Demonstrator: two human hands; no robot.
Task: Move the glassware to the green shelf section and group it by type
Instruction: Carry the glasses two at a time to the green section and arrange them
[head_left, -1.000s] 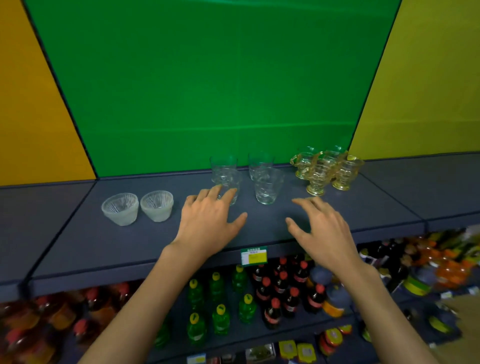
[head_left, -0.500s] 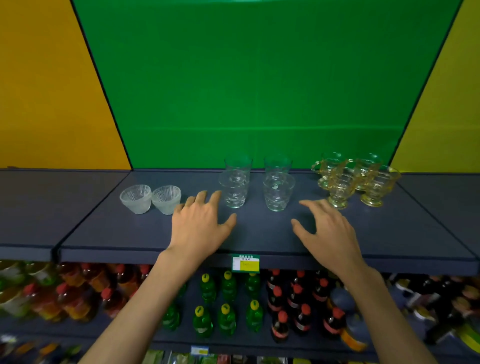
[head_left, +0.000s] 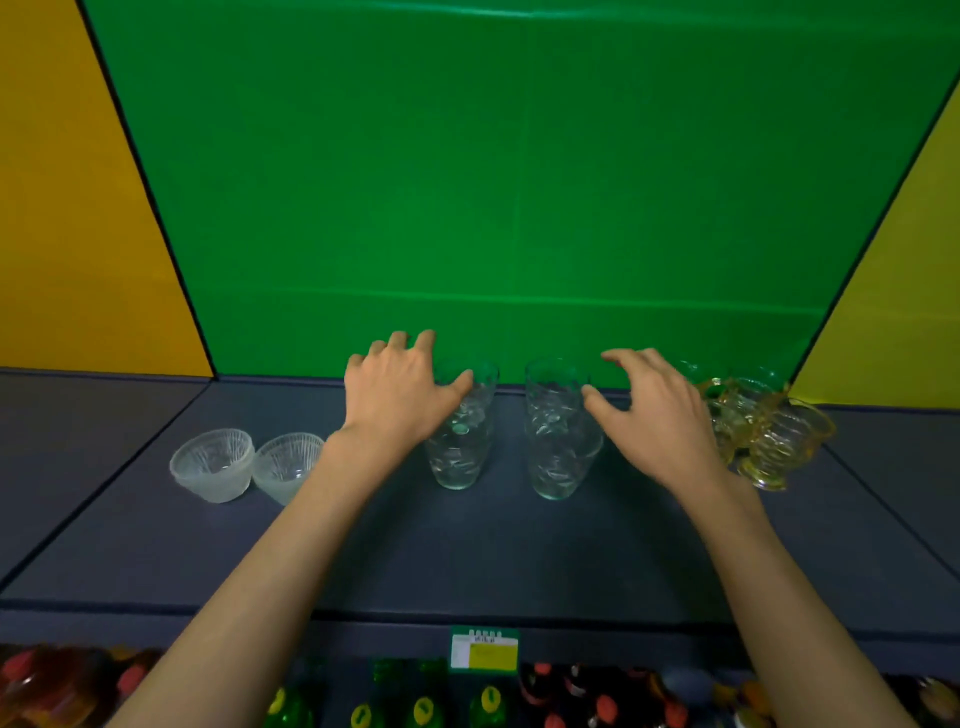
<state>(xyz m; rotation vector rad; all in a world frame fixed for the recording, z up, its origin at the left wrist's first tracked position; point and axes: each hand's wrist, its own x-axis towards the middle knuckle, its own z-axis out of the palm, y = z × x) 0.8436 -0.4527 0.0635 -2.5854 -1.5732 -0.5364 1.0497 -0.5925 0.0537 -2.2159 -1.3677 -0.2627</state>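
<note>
The shelf (head_left: 467, 551) under the green panel (head_left: 519, 182) is being taken as the landmark. Four clear tumblers are being kept at its middle in two front-to-back pairs: a left pair (head_left: 460, 447) and a right pair (head_left: 558, 441). Two frosted bowls (head_left: 249, 465), just beside each other, are being kept toward the shelf's left end. A cluster of amber cups (head_left: 769, 441) is being kept toward its right end. The left hand (head_left: 400, 395) is being held over the left pair, fingers spread wide, thumb lying across the rear tumbler's rim; whether glass is being touched cannot be told. The right hand (head_left: 654, 415) is being held between the right pair and the cups, fingers wide and curled, nothing being gripped. A price tag (head_left: 484, 649) is being displayed on the shelf's front edge, with bottles (head_left: 426, 712) being stored below.
</note>
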